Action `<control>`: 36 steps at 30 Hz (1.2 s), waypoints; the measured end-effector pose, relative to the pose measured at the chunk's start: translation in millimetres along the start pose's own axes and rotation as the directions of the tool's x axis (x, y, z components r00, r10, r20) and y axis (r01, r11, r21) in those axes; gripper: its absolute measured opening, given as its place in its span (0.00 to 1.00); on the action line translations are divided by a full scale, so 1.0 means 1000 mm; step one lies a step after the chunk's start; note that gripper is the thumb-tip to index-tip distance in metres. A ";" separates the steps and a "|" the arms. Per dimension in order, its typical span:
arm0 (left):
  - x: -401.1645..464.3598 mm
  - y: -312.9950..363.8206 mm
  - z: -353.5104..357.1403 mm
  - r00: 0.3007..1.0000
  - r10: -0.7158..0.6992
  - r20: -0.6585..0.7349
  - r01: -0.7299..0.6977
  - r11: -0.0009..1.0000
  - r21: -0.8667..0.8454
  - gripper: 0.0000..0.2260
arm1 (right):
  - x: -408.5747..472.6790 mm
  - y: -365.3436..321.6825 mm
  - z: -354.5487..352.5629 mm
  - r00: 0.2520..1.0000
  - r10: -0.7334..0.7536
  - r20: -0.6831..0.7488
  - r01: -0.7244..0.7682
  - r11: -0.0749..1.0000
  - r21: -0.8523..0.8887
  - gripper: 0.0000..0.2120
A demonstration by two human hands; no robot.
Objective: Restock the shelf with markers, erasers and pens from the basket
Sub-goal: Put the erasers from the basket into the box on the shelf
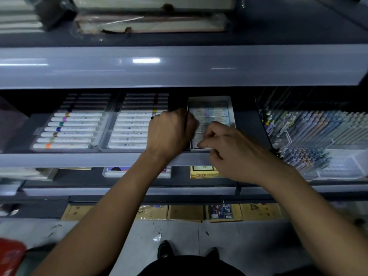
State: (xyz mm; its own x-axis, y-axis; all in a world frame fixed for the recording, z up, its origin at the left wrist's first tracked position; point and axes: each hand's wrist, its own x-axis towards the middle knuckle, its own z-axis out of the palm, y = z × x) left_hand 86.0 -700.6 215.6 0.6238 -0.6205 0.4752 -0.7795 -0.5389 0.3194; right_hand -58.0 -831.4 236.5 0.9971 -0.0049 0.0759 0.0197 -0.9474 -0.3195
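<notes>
A white eraser box point(231, 108) holding pastel erasers point(217, 114) sits on the middle shelf point(79, 159). My right hand point(233, 154) pinches an eraser at the box's front edge with thumb and forefinger. My left hand point(171, 132) is curled into a fist against the box's left wall; whatever is inside the fist is hidden. Two clear trays of white markers point(71, 129) point(127, 134) lie to the left. Racks of pens point(310, 128) stand to the right. A red basket corner point(10, 253) shows at the bottom left.
A grey shelf lip point(179, 66) overhangs above, with wrapped flat packs point(151, 22) on top. The lower shelf holds a yellow box point(201, 172) and a white pack point(111, 172). Cardboard boxes point(185, 213) line the floor near my shoes point(164, 250).
</notes>
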 end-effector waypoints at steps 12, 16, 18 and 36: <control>0.003 0.000 0.000 0.992 -0.086 0.089 0.088 0.996 -0.018 0.18 | -0.008 -0.010 0.016 0.993 0.041 -0.110 -0.047 0.997 -0.058 0.18; 0.003 -0.001 -0.002 0.969 -0.187 0.164 0.199 0.978 -0.058 0.20 | -0.008 -0.010 0.017 0.985 0.045 -0.168 -0.051 0.998 -0.030 0.19; 0.001 0.001 -0.007 0.946 -0.281 0.162 0.310 0.930 -0.198 0.17 | -0.009 -0.009 0.018 0.979 0.054 -0.195 -0.055 0.998 -0.002 0.15; -0.021 0.022 -0.055 0.811 -0.138 0.568 0.550 -0.153 -0.821 0.13 | 0.002 -0.019 -0.002 0.870 0.254 -0.423 0.014 0.844 0.536 0.11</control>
State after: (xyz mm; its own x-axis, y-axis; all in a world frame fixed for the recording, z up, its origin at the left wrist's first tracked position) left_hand 52.8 -668.6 257.5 0.6463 -0.7528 -0.1247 0.4149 0.2096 0.8854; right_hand -56.5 -814.5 244.6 0.8413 -0.3805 0.3839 0.0695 -0.6282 -0.7749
